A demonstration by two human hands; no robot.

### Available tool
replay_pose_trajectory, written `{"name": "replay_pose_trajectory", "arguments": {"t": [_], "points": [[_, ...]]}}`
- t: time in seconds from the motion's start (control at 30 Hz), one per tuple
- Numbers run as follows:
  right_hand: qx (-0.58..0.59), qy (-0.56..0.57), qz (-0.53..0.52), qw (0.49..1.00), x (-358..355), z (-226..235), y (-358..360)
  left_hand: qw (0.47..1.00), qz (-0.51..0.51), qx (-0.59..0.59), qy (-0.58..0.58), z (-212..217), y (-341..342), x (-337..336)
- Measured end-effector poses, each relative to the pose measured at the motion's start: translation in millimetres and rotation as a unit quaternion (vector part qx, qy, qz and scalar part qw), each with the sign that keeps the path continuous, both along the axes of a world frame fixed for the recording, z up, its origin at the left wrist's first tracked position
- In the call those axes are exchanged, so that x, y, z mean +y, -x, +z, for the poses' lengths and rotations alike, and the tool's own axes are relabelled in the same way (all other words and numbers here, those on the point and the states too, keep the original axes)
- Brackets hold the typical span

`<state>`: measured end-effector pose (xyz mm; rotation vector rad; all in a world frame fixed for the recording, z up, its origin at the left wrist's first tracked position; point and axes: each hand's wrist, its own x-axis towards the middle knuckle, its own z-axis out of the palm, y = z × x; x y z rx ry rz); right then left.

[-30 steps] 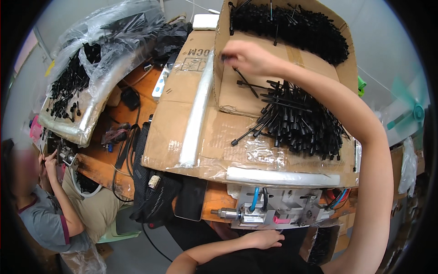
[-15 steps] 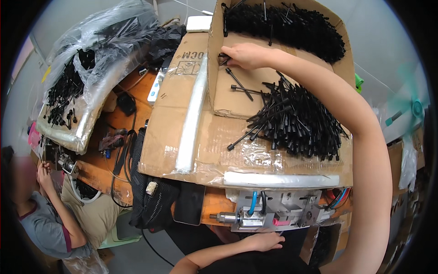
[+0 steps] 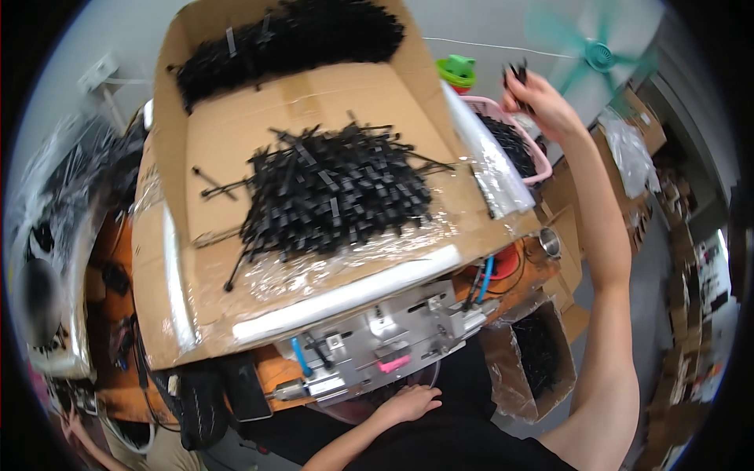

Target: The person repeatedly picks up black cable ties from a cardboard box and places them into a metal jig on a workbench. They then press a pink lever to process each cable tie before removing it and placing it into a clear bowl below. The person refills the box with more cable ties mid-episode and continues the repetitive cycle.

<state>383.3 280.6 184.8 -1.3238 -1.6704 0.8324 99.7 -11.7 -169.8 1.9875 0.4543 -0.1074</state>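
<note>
My right hand is raised at the upper right, closed on several small black plastic pieces whose exact kind is blurred. Below it stands a pink basket holding more black pieces. My left hand rests low in front of me with its fingers loosely stretched, beside a clear tub under a metal fixture. A heap of black plastic rods with knobbed ends lies on a cardboard box tray, apart from both hands.
More black rods fill the tray's far end. A cardboard box of black pieces stands right of my lap. A green fan stands behind my right hand. At the lower left, another person's hand shows.
My right hand has left the tray's left wall and swung right, over the pink basket, with black pieces in it. The view has turned right. My left hand stays low.
</note>
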Motion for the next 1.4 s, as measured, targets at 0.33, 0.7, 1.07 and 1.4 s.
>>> {"name": "replay_pose_trajectory", "arguments": {"t": [0.33,0.7,1.07,1.4], "points": [[0.008,0.224,-0.319,0.921,57.6,-123.5,-221.0,0.994,-0.012,0.108,0.017,-16.3,-10.8,-3.3],[-0.4,0.089,-0.259,0.874,48.8,-191.7,-158.9,0.987,0.03,0.143,0.059,-12.2,-12.6,1.8],[-0.413,-0.106,-0.212,0.879,70.7,-160.9,-167.9,0.989,0.045,0.139,0.023,-14.5,-20.5,-6.2],[-0.388,-0.177,-0.16,0.89,-107.2,-111.2,10.6,0.995,-0.012,-0.088,-0.039,126.1,4.9,19.3]]}}
